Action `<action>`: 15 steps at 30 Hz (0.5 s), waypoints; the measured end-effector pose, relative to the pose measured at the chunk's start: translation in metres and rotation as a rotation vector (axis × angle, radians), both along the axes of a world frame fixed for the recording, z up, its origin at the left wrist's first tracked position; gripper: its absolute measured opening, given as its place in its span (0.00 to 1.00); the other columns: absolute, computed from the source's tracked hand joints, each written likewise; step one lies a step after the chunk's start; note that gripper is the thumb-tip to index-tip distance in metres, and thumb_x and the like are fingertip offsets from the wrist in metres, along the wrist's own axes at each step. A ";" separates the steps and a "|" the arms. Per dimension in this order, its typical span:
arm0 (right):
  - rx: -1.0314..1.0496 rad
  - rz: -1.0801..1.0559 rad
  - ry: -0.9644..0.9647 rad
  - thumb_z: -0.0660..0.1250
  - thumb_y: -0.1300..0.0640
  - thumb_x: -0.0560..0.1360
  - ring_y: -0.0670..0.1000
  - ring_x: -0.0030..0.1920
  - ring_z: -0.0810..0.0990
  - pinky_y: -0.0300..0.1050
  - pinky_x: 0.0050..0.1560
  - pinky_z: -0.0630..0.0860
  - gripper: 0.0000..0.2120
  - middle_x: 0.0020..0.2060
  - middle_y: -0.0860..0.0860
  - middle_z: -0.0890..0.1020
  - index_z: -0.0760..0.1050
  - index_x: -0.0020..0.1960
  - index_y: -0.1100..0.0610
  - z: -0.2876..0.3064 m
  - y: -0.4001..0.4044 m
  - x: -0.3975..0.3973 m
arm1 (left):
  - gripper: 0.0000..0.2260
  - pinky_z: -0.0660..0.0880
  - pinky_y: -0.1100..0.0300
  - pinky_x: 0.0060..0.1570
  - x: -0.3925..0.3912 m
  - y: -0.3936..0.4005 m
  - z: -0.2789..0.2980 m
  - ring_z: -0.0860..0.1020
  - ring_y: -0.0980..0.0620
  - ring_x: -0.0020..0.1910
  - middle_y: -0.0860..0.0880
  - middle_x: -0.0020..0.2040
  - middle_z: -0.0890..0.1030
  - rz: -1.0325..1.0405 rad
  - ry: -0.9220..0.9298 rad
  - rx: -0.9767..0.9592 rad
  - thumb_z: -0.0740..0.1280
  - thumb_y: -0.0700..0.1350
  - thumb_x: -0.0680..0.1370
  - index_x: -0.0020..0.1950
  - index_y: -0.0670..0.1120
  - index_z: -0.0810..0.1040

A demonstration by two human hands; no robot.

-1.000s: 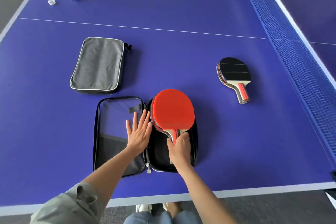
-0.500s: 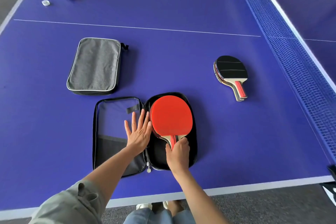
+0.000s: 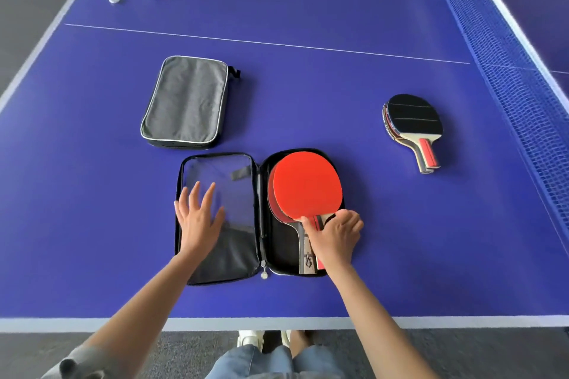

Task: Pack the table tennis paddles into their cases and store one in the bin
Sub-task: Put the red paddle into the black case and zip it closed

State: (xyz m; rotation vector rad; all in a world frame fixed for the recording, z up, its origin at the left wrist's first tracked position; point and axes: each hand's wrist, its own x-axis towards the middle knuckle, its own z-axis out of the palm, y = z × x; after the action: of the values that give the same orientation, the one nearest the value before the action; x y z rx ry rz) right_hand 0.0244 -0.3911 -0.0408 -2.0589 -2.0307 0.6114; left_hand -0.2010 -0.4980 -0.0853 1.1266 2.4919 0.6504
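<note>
A: Where do your paddles sit?

B: Two red paddles [image 3: 308, 183] lie stacked in the right half of the open case [image 3: 258, 215], near the counter [image 3: 92, 224] edge at 6 o'clock. Your right hand [image 3: 335, 237] pinches the top paddle at the neck, thumb and fingers curled round the handle. Your left hand [image 3: 198, 218] is spread flat over the mesh flap at 9 o'clock of the blades, holding nothing.

A: And the others?

B: The black paddles [image 3: 412, 123], apparently two stacked, lie at 2 o'clock, well apart from the case and near the net [image 3: 508, 71]. The grey case [image 3: 186, 101] lies zipped at 11 o'clock, just beyond the open one.

A: How will they handle?

B: You can expect each paddle to be light and stiff, a wooden blade with rubber faces. The rubber likely grabs skin and picks up marks, so keep your grip on the handle or the bare wood at the neck, not on the red face. The top paddle sits skewed on the lower one; nudge it by the handle until the blades line up, or the lid may not fold flat.

A: The case itself?

B: Soft and floppy, I judge. Take the flap by its outer rim to fold it over, then pin it down while you pull the zip tab [image 3: 264, 274] at the hinge's near end. No bin is in view.
</note>
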 end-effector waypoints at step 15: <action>-0.144 0.015 0.371 0.75 0.55 0.67 0.57 0.55 0.76 0.44 0.50 0.73 0.33 0.52 0.55 0.75 0.60 0.64 0.62 -0.002 -0.033 -0.008 | 0.26 0.43 0.43 0.74 0.065 0.024 0.003 0.43 0.41 0.77 0.48 0.79 0.49 -0.327 0.005 -0.157 0.55 0.55 0.81 0.77 0.53 0.53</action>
State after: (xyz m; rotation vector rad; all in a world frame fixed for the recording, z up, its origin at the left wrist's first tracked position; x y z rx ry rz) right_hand 0.0169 -0.4238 -0.0428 -1.8325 -1.8329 1.0803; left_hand -0.1360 -0.4737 -0.0820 1.4284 2.2422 0.3538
